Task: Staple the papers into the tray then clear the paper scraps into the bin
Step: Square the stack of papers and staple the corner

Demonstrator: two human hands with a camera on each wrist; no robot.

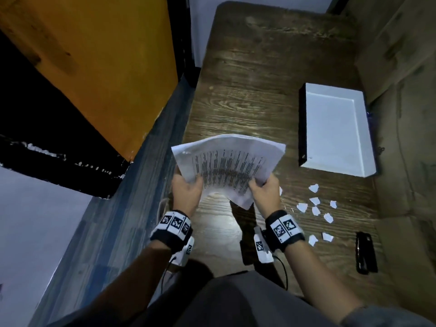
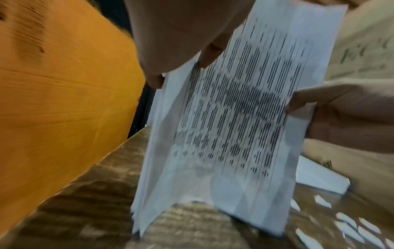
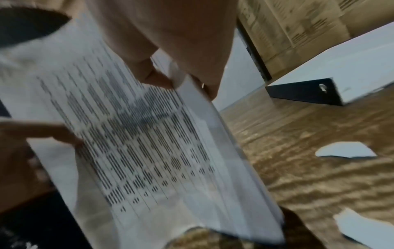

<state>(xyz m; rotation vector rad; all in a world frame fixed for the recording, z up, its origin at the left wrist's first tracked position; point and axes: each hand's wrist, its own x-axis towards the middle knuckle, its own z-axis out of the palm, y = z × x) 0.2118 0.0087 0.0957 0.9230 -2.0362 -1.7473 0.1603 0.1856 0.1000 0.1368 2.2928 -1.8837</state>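
Both hands pinch papers [image 1: 227,161] above table: left hand [image 1: 186,191] on left edge, right hand [image 1: 265,191] on right. Stapler [image 1: 365,252] lies at 4 o'clock, long axis 12–6; right hand nearer.

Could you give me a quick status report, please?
Left hand and right hand both grip papers above table. Tray empty. Stapler, scraps untouched.
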